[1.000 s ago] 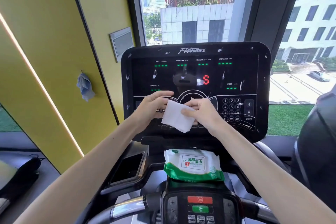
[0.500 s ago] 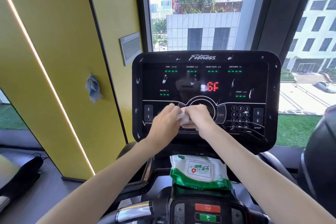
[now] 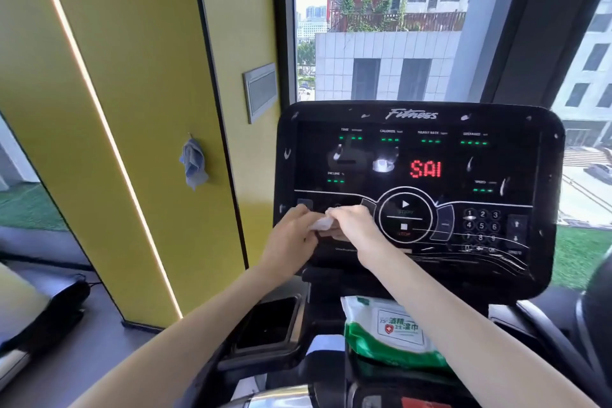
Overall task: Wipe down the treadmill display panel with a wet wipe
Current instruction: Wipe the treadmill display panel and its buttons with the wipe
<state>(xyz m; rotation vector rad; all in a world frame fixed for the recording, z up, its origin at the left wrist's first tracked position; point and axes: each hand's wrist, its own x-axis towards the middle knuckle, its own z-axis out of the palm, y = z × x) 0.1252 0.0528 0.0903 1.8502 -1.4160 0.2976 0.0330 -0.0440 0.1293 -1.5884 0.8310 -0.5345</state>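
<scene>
The black treadmill display panel (image 3: 420, 156) stands in front of me, lit with red letters and green dashes and flecked with white smears. Both hands meet at its lower left, just left of the round start/stop dial. A bunched white wet wipe (image 3: 320, 224) sits between them. My left hand (image 3: 291, 238) and my right hand (image 3: 352, 225) both curl their fingers round the wipe, close to the panel face. Most of the wipe is hidden by the fingers.
A green and white pack of wet wipes (image 3: 387, 331) lies on the console below the panel, under my right forearm. A black tray recess (image 3: 268, 325) is left of it. A yellow wall with a hanging blue cloth (image 3: 193, 162) is at left; windows behind.
The wipe was spread flat a second ago and is now bunched small between both hands. The hands have shifted left along the panel's lower part, and the red display reads differently.
</scene>
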